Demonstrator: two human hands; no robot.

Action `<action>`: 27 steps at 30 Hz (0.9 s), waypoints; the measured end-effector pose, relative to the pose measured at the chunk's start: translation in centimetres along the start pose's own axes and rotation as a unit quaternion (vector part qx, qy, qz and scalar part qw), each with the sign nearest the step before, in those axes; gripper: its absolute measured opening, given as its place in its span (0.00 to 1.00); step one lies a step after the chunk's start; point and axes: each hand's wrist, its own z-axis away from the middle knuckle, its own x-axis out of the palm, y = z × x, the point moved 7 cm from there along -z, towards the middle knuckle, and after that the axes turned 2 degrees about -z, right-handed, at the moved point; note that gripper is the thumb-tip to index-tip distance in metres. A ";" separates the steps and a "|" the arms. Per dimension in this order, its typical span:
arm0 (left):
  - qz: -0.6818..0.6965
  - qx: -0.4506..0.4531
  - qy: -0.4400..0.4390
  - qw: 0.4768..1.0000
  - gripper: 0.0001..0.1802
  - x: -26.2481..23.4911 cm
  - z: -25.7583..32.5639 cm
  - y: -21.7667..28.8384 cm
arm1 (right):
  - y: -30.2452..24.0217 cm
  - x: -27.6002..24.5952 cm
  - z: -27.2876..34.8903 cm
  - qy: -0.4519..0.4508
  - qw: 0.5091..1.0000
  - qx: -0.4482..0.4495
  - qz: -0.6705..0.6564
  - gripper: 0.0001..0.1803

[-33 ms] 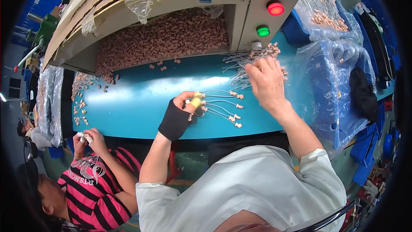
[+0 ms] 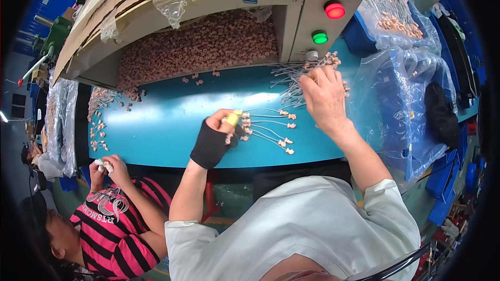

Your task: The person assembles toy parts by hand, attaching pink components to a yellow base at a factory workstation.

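My left hand (image 2: 219,134), in a black fingerless glove with a yellow finger cover, is closed beside the left ends of several thin grey cords. Pinkish bits show among its curled fingers, but what it grips is hidden. These cords (image 2: 268,122) lie spread side by side on the blue-green tabletop, with small pink pieces (image 2: 289,126) on their ends. To the right, my bare right hand (image 2: 324,93) reaches into a heap of grey cords (image 2: 294,86) with pink ends. Its fingers are bent down over the heap, and the fingertips are partly hidden.
A machine housing (image 2: 297,21) with red and green lamps stands behind the blue-green table (image 2: 156,135). Loose pink pieces (image 2: 198,47) fill its opening. Plastic-lined blue bins (image 2: 401,109) stand right. A co-worker in a striped shirt (image 2: 120,218) sits left, near more pieces (image 2: 97,135).
My left hand has shifted very slightly left, and its fingers have turned a little. My right hand has moved slightly to the right over the heap. The spread cords look unchanged.
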 end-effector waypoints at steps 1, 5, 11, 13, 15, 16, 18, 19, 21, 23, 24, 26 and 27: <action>0.052 0.003 -0.012 0.999 0.13 -1.1 -0.1 0.0 | -0.1 0.4 -0.2 -0.028 0.999 0.004 0.023 0.03; 0.022 0.161 -0.035 0.986 0.16 -0.7 -1.4 2.5 | -0.2 1.9 -0.1 -0.022 0.997 -0.020 0.076 0.03; 0.411 0.044 -0.211 0.886 0.21 4.6 -5.9 3.6 | 0.0 2.3 0.1 -0.001 0.993 -0.024 0.114 0.05; 0.457 0.011 -0.205 0.865 0.21 5.6 -6.7 3.9 | -0.1 2.6 0.0 -0.011 0.993 -0.025 0.117 0.06; 0.451 0.032 -0.280 0.847 0.21 6.5 -7.3 4.4 | 0.0 3.1 0.4 -0.015 0.992 -0.019 0.127 0.06; 0.472 -0.007 -0.233 0.850 0.21 6.3 -7.7 3.6 | 0.1 3.0 0.3 -0.015 0.991 -0.017 0.131 0.06; 0.477 0.005 -0.218 0.852 0.21 6.3 -7.9 3.3 | -0.1 3.2 -0.1 -0.029 0.990 -0.027 0.138 0.07; 0.482 0.018 -0.200 0.853 0.21 6.0 -8.2 3.1 | -0.1 2.9 -0.3 -0.030 0.990 -0.026 0.138 0.07; 0.505 0.024 -0.241 0.829 0.21 6.1 -8.3 2.6 | -0.5 1.6 -0.8 0.016 0.999 -0.027 0.035 0.08; 0.524 0.032 -0.289 0.800 0.21 6.3 -8.4 2.4 | -0.8 0.7 -1.2 0.030 0.999 -0.031 -0.011 0.08; 0.525 0.030 -0.289 0.800 0.21 6.4 -8.4 2.3 | -0.9 0.2 -1.3 0.046 0.997 -0.033 -0.055 0.08; 0.548 0.010 -0.261 0.794 0.21 6.4 -8.7 1.8 | -1.0 0.0 -1.2 0.063 0.993 -0.034 -0.097 0.08; 0.548 0.009 -0.263 0.794 0.21 6.6 -8.7 1.9 | -0.5 0.5 -0.9 0.048 0.985 0.002 -0.166 0.08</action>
